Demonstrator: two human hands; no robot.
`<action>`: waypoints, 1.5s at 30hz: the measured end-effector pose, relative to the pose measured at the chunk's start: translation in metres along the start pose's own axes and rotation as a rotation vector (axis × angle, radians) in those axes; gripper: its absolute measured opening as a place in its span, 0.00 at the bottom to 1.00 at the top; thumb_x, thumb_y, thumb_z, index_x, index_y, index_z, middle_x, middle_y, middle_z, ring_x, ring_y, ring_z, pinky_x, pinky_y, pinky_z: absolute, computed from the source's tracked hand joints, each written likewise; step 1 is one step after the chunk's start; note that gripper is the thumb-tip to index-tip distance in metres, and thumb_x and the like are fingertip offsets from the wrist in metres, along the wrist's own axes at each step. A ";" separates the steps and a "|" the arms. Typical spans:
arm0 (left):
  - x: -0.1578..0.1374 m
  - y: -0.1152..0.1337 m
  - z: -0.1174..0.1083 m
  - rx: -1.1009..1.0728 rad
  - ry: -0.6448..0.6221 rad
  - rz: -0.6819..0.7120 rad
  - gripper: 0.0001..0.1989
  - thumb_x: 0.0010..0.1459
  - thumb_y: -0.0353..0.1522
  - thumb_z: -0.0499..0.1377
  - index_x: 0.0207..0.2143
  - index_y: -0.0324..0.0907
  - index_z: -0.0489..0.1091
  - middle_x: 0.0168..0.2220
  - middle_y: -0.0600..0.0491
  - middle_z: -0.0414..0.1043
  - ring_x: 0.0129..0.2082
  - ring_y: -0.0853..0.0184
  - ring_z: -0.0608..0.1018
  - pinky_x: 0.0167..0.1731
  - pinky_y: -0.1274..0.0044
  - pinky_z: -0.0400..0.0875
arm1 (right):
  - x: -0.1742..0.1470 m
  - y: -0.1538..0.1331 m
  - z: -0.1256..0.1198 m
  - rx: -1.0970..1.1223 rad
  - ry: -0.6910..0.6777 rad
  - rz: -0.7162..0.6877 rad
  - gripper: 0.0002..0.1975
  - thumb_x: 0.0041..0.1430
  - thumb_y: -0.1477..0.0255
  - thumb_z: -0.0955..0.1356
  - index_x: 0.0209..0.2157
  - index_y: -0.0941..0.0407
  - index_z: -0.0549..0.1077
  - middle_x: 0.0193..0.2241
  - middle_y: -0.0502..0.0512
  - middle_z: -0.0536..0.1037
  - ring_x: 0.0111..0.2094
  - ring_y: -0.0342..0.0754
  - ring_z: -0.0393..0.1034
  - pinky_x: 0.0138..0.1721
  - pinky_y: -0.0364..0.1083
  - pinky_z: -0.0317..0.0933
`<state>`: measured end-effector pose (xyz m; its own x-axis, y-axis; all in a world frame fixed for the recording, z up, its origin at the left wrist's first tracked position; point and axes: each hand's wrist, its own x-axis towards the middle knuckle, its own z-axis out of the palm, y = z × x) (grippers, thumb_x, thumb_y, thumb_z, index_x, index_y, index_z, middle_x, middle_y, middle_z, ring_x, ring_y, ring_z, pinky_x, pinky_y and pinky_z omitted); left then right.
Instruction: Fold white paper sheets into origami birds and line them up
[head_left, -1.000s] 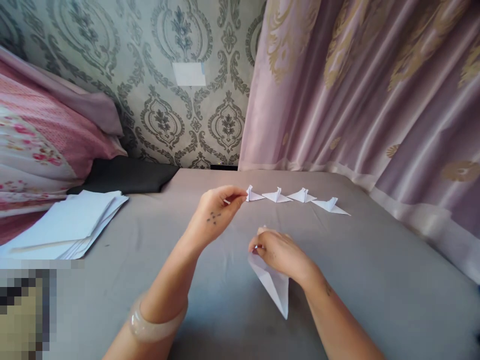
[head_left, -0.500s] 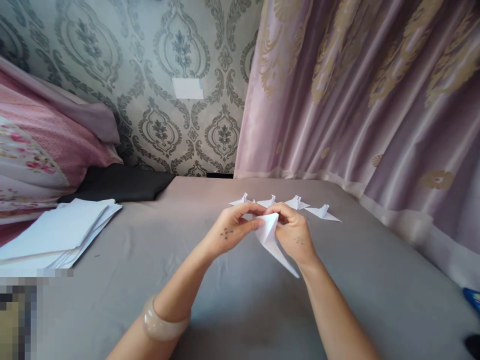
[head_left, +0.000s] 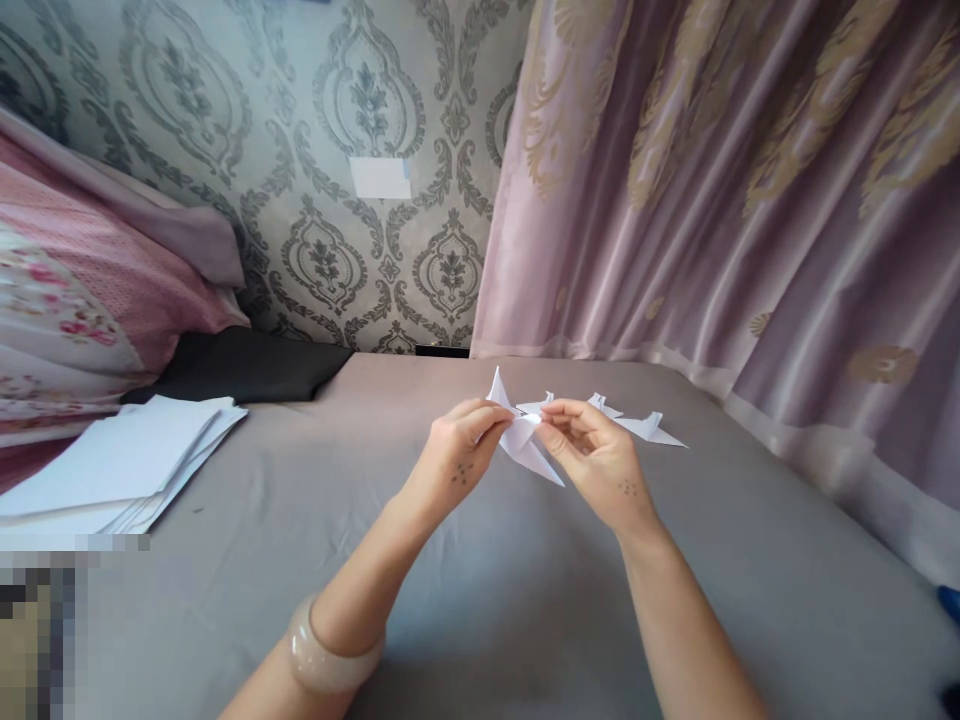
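Note:
A white folded paper crane (head_left: 525, 447) is held up above the grey sheet, between my two hands. My left hand (head_left: 457, 450) pinches its left side between thumb and fingers, and one pointed tip rises above that hand. At its right side my right hand (head_left: 600, 455) has thumb and index finger closed on the paper, the other fingers loosely curled. Another point of the crane slants down to the right. Behind the hands lie several finished-looking paper cranes (head_left: 651, 428) in a row, partly hidden by my fingers.
A stack of white paper (head_left: 112, 455) lies at the left on the grey sheet (head_left: 285, 520). Behind it are a black folded item (head_left: 240, 365) and pink floral fabric (head_left: 82, 290). A purple curtain (head_left: 637, 200) hangs along the right, and patterned wallpaper (head_left: 397, 270) covers the back.
The crane has been turned in my hands, so one tip now points up and the lower point reaches less far down. My right hand has shifted slightly right, its fingers more visible.

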<state>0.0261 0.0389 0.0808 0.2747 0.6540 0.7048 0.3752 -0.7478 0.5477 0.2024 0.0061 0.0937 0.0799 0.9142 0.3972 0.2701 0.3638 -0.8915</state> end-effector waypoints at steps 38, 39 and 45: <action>0.007 0.031 -0.019 -0.400 -0.209 -0.154 0.05 0.62 0.29 0.56 0.34 0.39 0.70 0.32 0.53 0.72 0.33 0.71 0.72 0.37 0.78 0.66 | -0.014 -0.031 -0.006 -0.196 -0.079 -0.309 0.09 0.58 0.77 0.69 0.39 0.49 0.74 0.36 0.45 0.76 0.37 0.40 0.72 0.44 0.42 0.67; 0.007 0.032 -0.020 -0.411 -0.213 -0.161 0.05 0.62 0.29 0.56 0.34 0.38 0.70 0.32 0.53 0.71 0.34 0.70 0.72 0.38 0.78 0.66 | -0.014 -0.032 -0.006 -0.202 -0.084 -0.319 0.09 0.58 0.77 0.69 0.39 0.49 0.74 0.35 0.46 0.76 0.37 0.40 0.72 0.44 0.42 0.66; 0.008 0.031 -0.022 -0.479 -0.265 -0.172 0.07 0.63 0.32 0.56 0.34 0.38 0.70 0.32 0.52 0.69 0.34 0.69 0.71 0.38 0.76 0.65 | -0.013 -0.037 -0.008 -0.208 -0.128 -0.390 0.09 0.59 0.78 0.68 0.37 0.50 0.75 0.34 0.47 0.75 0.36 0.41 0.71 0.40 0.42 0.66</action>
<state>0.0202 0.0185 0.1140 0.4812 0.7311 0.4837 0.0082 -0.5555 0.8315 0.1994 -0.0209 0.1234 -0.1811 0.7358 0.6525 0.4443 0.6531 -0.6132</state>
